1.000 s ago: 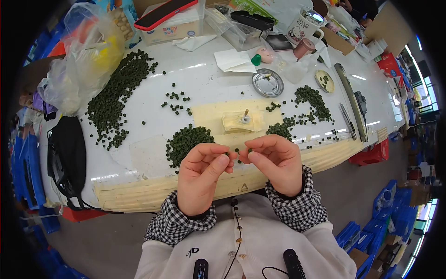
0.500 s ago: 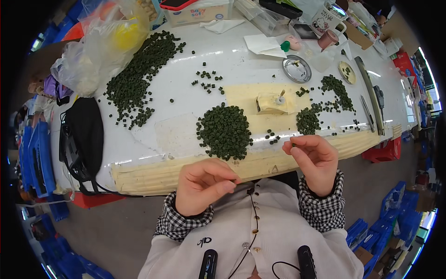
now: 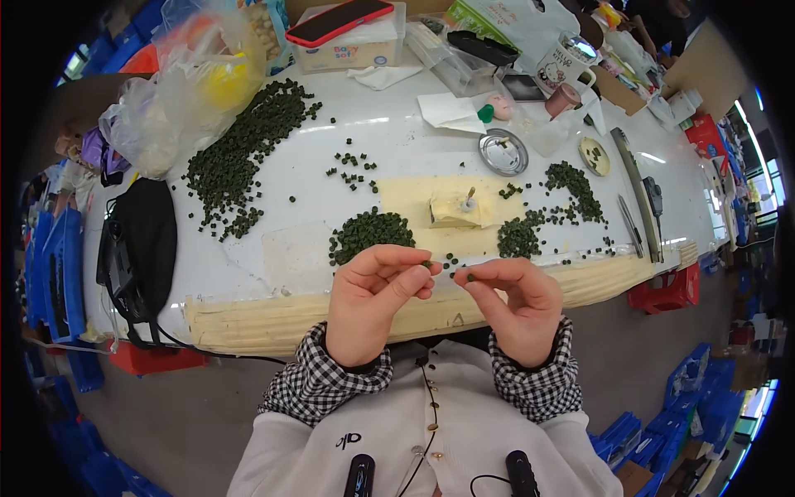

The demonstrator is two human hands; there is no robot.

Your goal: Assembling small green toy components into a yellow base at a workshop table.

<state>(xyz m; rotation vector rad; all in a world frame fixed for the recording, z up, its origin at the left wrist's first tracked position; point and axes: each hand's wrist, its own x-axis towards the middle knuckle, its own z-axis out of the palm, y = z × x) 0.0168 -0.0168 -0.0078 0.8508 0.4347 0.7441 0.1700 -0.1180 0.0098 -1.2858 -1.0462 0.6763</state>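
Both hands are raised just in front of the pale yellow mat (image 3: 414, 199) on the white table (image 3: 281, 248). The left hand (image 3: 373, 302) pinches a small dark green bead (image 3: 427, 264) between thumb and forefinger; the right hand (image 3: 513, 302) pinches another green bead (image 3: 469, 277) the same way, fingers closed on it. Heaps of green beads (image 3: 368, 232) lie on the mat beside a small block (image 3: 451, 211).

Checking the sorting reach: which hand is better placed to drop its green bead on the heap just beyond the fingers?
Probably left. The left hand pinches a green bead just below the middle heap; the right hand sits further right.
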